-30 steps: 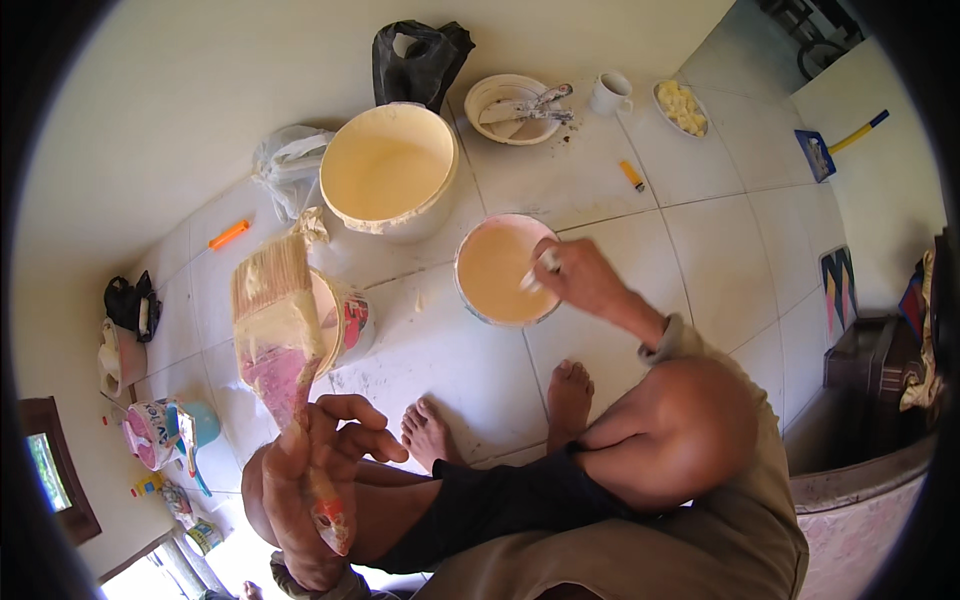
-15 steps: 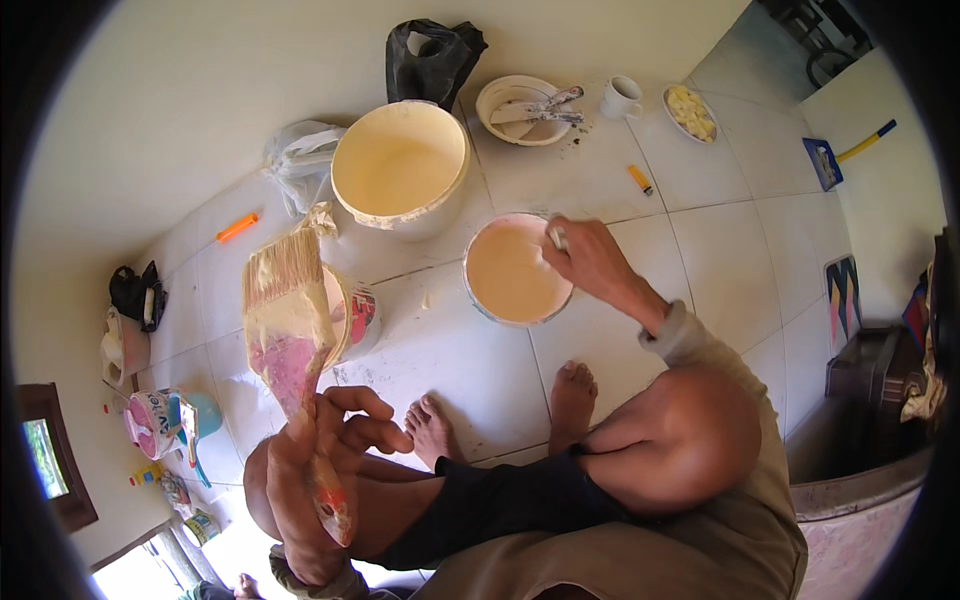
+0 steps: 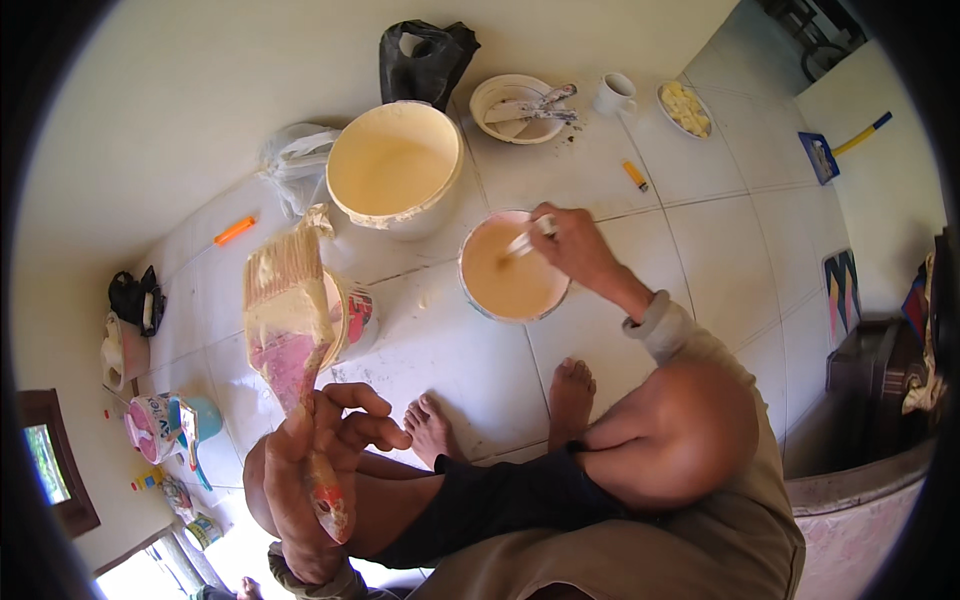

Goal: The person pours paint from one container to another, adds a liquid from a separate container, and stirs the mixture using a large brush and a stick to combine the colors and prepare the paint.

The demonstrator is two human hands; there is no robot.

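Observation:
A wide paintbrush (image 3: 288, 305), its bristles and ferrule caked with cream paint, points upward in my left hand (image 3: 320, 450). The fingers close round its red-stained handle, some of them curled loosely away. My right hand (image 3: 580, 245) grips a whitish stick (image 3: 522, 241) whose lower end dips into a bucket of cream paint (image 3: 463, 270). What the stick is at its submerged end is hidden. Behind the paintbrush stands a smaller printed bucket (image 3: 362, 318), partly covered by it. Farther back is a larger cream-smeared bucket (image 3: 456, 170).
Near the wall stand a black plastic bag (image 3: 425, 70), a bowl with scrapers (image 3: 482, 115), a mug (image 3: 613, 95) and a plate of pale yellow pieces (image 3: 685, 110). Lighters (image 3: 635, 176) lie on the tiles. Tubs (image 3: 152, 425) stand at left, a dustpan (image 3: 820, 158) at right.
My right hand has shifted slightly left and up, and the whitish stick now shows more, slanting into the cream paint. The paintbrush in my left hand has barely moved.

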